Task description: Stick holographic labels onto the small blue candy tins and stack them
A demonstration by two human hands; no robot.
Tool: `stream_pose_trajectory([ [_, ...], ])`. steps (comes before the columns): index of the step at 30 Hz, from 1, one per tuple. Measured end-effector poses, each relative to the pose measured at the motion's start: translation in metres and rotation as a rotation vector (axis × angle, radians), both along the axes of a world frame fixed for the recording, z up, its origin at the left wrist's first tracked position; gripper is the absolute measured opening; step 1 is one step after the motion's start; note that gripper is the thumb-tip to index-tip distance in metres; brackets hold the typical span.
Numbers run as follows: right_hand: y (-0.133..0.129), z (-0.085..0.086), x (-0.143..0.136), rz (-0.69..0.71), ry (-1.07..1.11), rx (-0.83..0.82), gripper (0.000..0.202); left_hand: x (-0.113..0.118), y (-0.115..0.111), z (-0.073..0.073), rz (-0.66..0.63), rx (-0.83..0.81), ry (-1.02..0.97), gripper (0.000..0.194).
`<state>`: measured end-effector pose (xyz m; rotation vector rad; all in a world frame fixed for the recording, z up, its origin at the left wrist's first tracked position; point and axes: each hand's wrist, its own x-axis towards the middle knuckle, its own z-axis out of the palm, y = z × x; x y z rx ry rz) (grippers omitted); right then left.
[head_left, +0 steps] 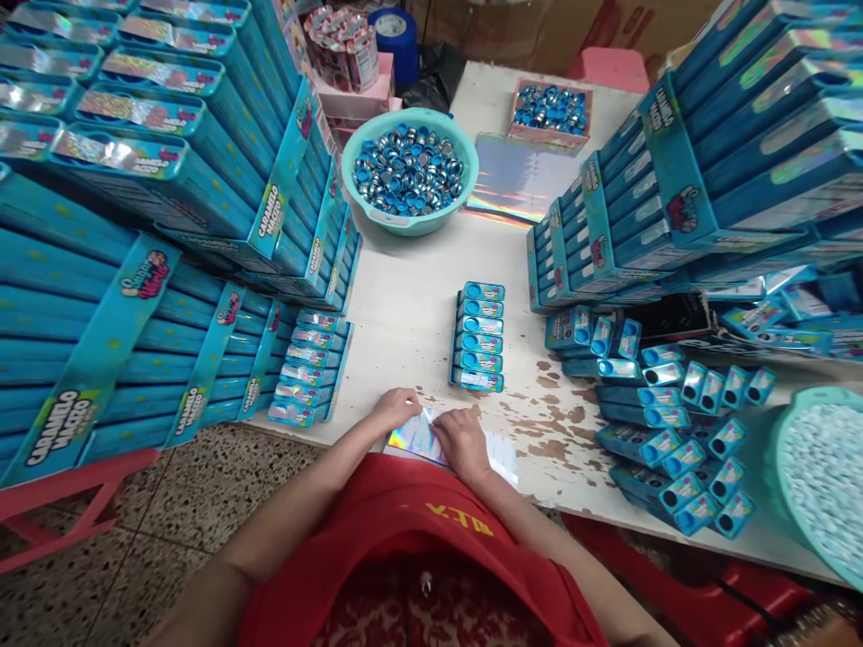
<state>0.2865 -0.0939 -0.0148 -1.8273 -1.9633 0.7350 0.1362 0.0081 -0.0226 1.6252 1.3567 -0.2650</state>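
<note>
1. Left hand point(397, 407) and right hand point(464, 440) touch a shiny sheet point(413, 437); whether either pinches it, I cannot tell
2. Sheet lies beneath the right fingers, long axis running sideways
3. Left fingertips meet its far edge

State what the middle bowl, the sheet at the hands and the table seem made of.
Middle bowl: likely plastic, smooth aqua, moulded rim.
Shiny sheet: holographic film or coated card, going by its rainbow sheen.
Table: perhaps painted wood; the white coat has brown worn patches.
</note>
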Motion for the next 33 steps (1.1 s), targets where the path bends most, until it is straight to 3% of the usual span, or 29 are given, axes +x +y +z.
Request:
stream_pose_trajectory([
  [4,0.008,0.038,0.006,-0.082,0.104,-0.004,0.014,0.002,-0.006,0.007,-0.006,0.033,0.045,0.020],
  [6,0.014,0.062,0.013,-0.140,0.187,-0.004,0.015,0.004,-0.009,0.015,0.023,0.135,0.014,0.021],
  [8,0.022,0.082,0.022,-0.193,0.252,0.002,0.017,0.008,-0.010,0.027,0.085,0.251,-0.161,0.025],
  [10,0.031,0.093,0.032,-0.262,0.304,0.005,0.017,0.015,-0.007,0.042,0.124,0.208,-0.458,0.032],
  [12,0.039,0.096,0.039,-0.352,0.366,-0.015,0.017,0.025,-0.002,0.055,0.130,0.010,-0.672,0.034],
  [15,0.053,0.086,0.045,-0.508,0.450,-0.069,0.019,0.041,0.012,0.067,0.165,-0.175,-0.673,0.025],
  [21,0.080,0.053,0.058,-0.815,0.288,0.106,0.023,0.054,0.055,0.065,0.072,0.154,-0.436,0.019],
  [24,0.085,0.049,0.067,-0.844,0.360,0.082,0.023,0.053,0.068,0.062,0.064,0.169,-0.381,0.018],
  [28,0.080,0.071,0.069,-0.751,0.507,0.031,0.021,0.055,0.066,0.071,0.194,0.185,-0.495,0.031],
  [31,0.075,0.097,0.064,-0.667,0.524,0.039,0.020,0.064,0.057,0.084,0.155,0.108,-0.691,0.061],
  [33,0.074,0.109,0.061,-0.628,0.473,0.063,0.020,0.071,0.052,0.088,0.116,0.010,-0.770,0.066],
])
